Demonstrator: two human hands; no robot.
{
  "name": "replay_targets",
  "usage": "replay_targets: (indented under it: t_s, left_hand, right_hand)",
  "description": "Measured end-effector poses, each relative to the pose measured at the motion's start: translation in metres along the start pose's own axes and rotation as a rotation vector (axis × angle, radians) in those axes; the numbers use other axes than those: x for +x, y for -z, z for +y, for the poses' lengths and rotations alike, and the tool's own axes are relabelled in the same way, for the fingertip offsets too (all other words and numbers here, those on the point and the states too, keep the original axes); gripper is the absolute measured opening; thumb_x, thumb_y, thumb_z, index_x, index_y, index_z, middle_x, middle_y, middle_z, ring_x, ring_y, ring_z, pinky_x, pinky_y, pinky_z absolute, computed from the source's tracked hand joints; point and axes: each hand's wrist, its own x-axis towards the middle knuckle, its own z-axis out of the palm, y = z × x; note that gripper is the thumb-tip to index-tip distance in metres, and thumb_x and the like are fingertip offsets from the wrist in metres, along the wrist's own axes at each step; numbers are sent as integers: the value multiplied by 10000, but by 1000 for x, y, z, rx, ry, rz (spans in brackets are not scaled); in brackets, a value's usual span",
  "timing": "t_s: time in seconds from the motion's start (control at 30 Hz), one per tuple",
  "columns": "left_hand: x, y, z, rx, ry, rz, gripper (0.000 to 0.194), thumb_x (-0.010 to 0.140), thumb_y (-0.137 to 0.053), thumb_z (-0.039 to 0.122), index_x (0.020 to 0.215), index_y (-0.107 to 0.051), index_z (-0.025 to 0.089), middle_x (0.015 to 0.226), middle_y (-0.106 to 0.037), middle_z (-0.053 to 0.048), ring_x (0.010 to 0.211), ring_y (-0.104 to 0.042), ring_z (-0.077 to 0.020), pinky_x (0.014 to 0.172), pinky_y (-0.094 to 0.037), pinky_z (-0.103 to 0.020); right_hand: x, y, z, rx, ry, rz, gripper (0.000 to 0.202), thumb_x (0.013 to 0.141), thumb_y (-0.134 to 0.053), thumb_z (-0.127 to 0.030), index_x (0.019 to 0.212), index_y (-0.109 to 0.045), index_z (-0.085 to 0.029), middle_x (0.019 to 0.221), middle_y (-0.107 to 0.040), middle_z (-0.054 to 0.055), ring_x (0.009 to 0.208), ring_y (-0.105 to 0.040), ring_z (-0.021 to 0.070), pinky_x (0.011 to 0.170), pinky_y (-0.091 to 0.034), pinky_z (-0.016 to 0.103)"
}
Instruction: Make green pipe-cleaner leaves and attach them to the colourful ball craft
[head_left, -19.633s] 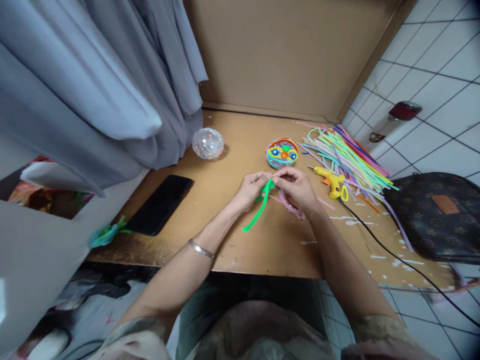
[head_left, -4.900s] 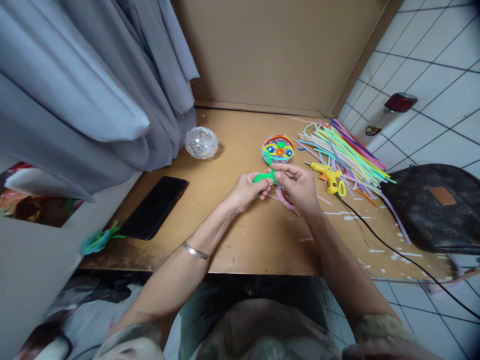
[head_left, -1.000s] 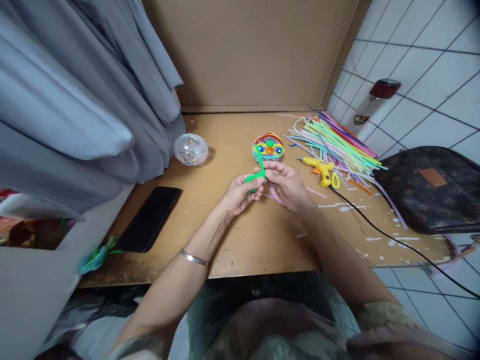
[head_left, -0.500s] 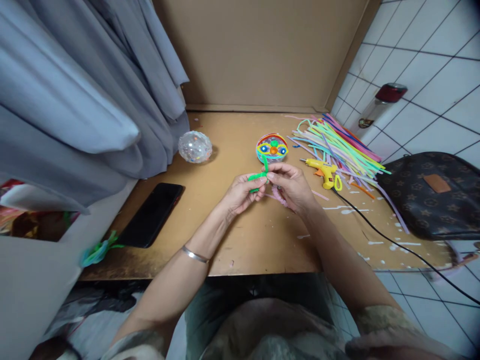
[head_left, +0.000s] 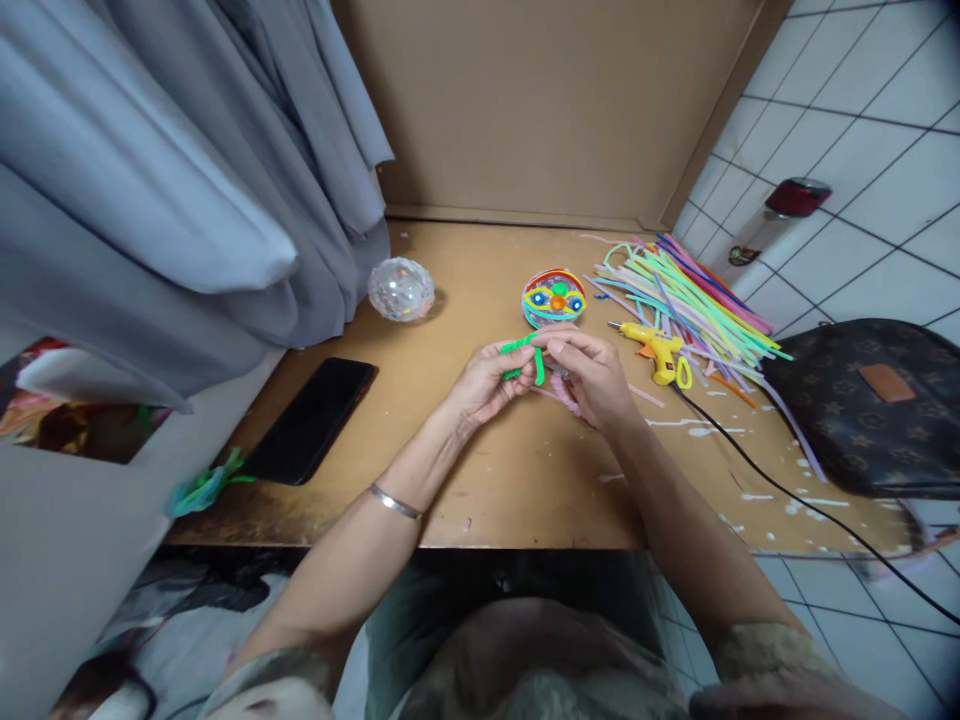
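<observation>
Over the middle of the table, my left hand (head_left: 487,383) pinches a bent green pipe cleaner (head_left: 538,366) between thumb and fingers. Close against it, my right hand (head_left: 589,368) is closed on the same pipe cleaner, fingertips at its bend. One green end points down between the hands. A pink twisted pipe cleaner piece (head_left: 564,394) shows below my right fingers; whether it is held or lies on the table I cannot tell. Just beyond my hands is a clear round ball (head_left: 553,298) decorated with coloured strips and a face-like pattern.
A plain clear ball (head_left: 401,290) sits at the back left, and a black phone (head_left: 313,420) nearer. On the right are a pile of pipe cleaners (head_left: 690,300), a yellow glue gun (head_left: 656,350) with its cord, and a brown bag (head_left: 870,410). Green strands (head_left: 210,487) hang at the left edge.
The green end that stood upward between my hands now points down, folded over by my right fingers. The whole view has shifted slightly.
</observation>
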Motion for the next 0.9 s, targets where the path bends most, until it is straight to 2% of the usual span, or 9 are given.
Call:
replay_targets:
  t_s: [0.07, 0.2, 0.3, 0.6, 0.73, 0.9]
  left_hand:
    - [-1, -2, -1, 30, -8, -9, 302, 609, -889, 240, 652, -616, 118, 502, -577, 38, 433, -501, -38, 433, -394, -140]
    - [-3, -5, -1, 96, -19, -7, 344, 661, -874, 315, 646, -580, 136, 482, -543, 51, 405, -464, -37, 417, -365, -157]
    - [-4, -6, 1, 139, -31, -3, 394, 652, -880, 363, 639, -552, 145, 483, -533, 53, 405, -455, -37, 413, -353, -162]
    - [0, 0, -4, 269, -202, 31, 521, 578, -886, 547, 658, -544, 162, 492, -527, 62, 409, -418, -38, 416, -332, -174]
    - [2, 2, -9, 326, -214, 53, 535, 656, -819, 617, 665, -534, 164, 529, -519, 53, 442, -432, -46, 425, -333, -177]
    - [4, 4, -12, 377, -192, 105, 500, 757, -730, 637, 721, -538, 177, 599, -536, 38, 473, -446, -62, 435, -340, -188]
  right_hand:
    - [-1, -2, -1, 56, -21, 31, 279, 731, -800, -469, 819, -740, -212, 954, -719, 64, 780, -680, 167, 579, -556, 279]
    - [-1, -5, -4, 144, -102, 51, 372, 616, -888, -437, 832, -684, -213, 816, -701, 22, 723, -665, 149, 519, -516, 229]
    - [-2, -5, -7, 174, -141, 53, 425, 575, -911, -425, 847, -658, -219, 782, -691, 7, 662, -646, 134, 474, -488, 213]
    - [-4, -10, -11, 144, -151, 3, 412, 592, -899, -426, 839, -649, -210, 635, -659, -29, 516, -603, 115, 497, -537, 247]
    - [-2, -13, -7, 129, -165, 43, 383, 579, -881, -382, 813, -637, -203, 658, -671, -25, 519, -613, 115, 542, -561, 266]
    - [-1, -12, 0, 37, -152, 105, 283, 626, -815, -353, 795, -654, -192, 627, -656, -19, 508, -593, 110, 525, -538, 260]
